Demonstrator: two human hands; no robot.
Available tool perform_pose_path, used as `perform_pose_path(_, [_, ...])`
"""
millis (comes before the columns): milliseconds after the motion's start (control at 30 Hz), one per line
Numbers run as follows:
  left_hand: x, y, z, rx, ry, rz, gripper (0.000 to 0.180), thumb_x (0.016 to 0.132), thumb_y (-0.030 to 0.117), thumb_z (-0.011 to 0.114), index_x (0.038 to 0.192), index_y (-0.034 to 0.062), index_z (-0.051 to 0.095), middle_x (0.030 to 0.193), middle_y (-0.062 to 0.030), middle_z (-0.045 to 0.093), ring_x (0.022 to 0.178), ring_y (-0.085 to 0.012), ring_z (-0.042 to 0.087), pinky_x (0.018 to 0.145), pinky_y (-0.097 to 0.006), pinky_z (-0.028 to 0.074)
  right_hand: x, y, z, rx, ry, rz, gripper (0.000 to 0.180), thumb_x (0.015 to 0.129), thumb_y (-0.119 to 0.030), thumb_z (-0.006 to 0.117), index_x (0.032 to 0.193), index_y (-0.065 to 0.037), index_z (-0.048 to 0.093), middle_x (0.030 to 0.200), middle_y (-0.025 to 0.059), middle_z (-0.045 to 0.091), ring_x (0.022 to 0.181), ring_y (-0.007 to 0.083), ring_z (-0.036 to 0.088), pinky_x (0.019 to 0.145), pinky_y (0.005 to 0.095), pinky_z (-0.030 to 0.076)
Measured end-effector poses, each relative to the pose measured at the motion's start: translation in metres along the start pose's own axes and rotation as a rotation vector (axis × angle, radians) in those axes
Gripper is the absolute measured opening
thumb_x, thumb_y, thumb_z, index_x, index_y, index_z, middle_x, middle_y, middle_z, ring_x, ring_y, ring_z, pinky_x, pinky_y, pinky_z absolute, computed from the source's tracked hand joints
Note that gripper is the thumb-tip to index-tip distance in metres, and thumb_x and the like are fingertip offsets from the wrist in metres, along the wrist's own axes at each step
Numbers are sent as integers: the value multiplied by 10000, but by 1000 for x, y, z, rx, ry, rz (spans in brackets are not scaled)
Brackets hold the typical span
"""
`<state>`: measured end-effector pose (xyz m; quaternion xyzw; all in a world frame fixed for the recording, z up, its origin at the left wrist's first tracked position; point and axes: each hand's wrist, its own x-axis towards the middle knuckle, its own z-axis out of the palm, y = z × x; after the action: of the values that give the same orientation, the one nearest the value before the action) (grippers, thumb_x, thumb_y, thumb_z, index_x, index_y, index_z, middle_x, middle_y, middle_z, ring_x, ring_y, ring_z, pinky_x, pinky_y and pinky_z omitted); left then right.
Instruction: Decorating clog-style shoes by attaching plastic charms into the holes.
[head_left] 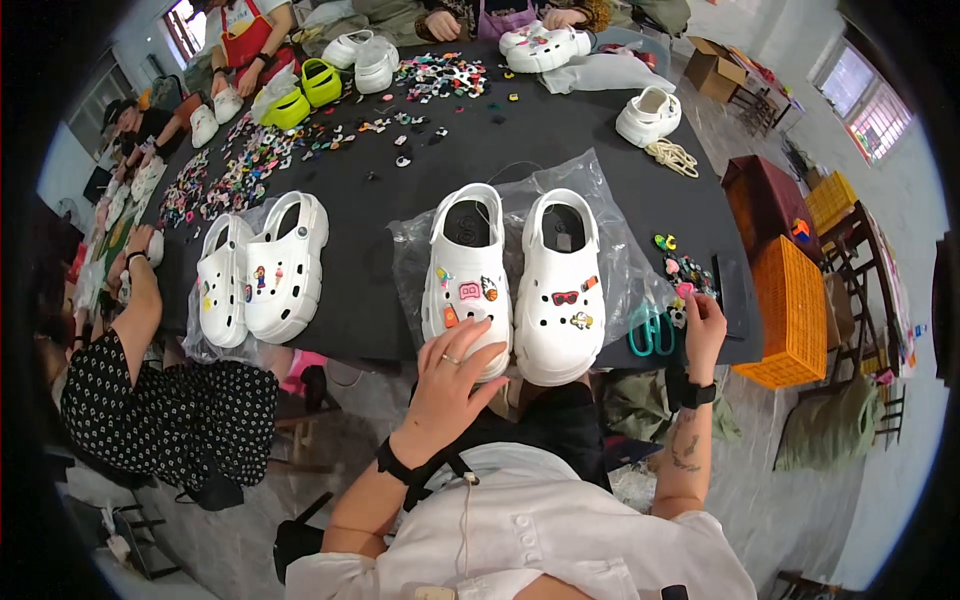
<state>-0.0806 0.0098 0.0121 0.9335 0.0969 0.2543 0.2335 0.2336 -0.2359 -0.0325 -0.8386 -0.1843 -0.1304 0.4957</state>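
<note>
Two white clogs stand side by side in front of me, toes toward me. The left clog (440, 290) carries several colourful shoe charms; the right clog (558, 345) has red sunglasses and other charms on it. My left hand (450, 378) lies over the toe of the left clog, fingers spread and holding nothing. At the table's right side, my right hand (705, 330) pinches a pink shoe charm (684, 289) at a small pile of charms (700, 276). Teal-handled scissors (652, 332) lie just left of that hand.
Clear plastic bags (625, 235) lie under the clogs. Another pair of white clogs (285, 275) stands to the left. Large charm heaps (240, 165) cover the far left. Lime clogs (320, 82), a white clog (650, 115) and cord (672, 157) sit farther back. Other people work around the table.
</note>
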Motion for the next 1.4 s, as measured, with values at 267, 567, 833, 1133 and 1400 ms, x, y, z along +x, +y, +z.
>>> perform_pose_path(267, [-7, -12, 3, -14, 13, 32, 408, 809, 73, 684, 1210, 117, 628, 1376, -81, 497, 1290, -305, 456, 1042, -442, 394, -2, -9, 2, -138, -14, 35, 222, 914, -178, 658, 1023, 15, 665, 758, 65, 628, 674, 121, 551, 626, 280, 448])
perform_pose_path(567, [1, -17, -10, -82, 62, 39, 321, 799, 68, 705, 1115, 81, 644, 1239, -82, 587, 1151, -300, 542, 967, -403, 437, -61, -103, 7, 217, -229, -166, 76, 880, -63, 670, 909, -6, 629, 778, 10, 597, 670, 73, 494, 620, 235, 421])
perform_pose_path(833, [41, -28, -30, -338, -67, -309, 244, 875, 181, 703, 916, 30, 516, 804, -113, 591, 667, -262, 583, 623, -337, 482, -83, -153, 53, 255, -356, -577, 170, 778, -35, 740, 731, -47, 577, 648, 68, 532, 586, 245, 501, 540, 343, 385])
perform_pose_path(1133, [77, -44, -20, 47, -178, -279, 556, 825, 542, 674, 868, 11, 514, 720, -179, 656, 672, -381, 663, 596, -441, 510, -91, -150, 85, 176, -328, -694, 286, 748, -35, 764, 670, -88, 494, 537, 23, 415, 499, 214, 402, 494, 341, 316])
perform_pose_path(1400, [77, -45, -21, -4, -185, -301, 491, 846, 479, 677, 852, 14, 518, 698, -176, 649, 653, -368, 659, 579, -432, 503, -92, -147, 86, 208, -302, -705, 284, 739, -26, 765, 666, -92, 498, 541, 16, 438, 491, 205, 417, 498, 339, 318])
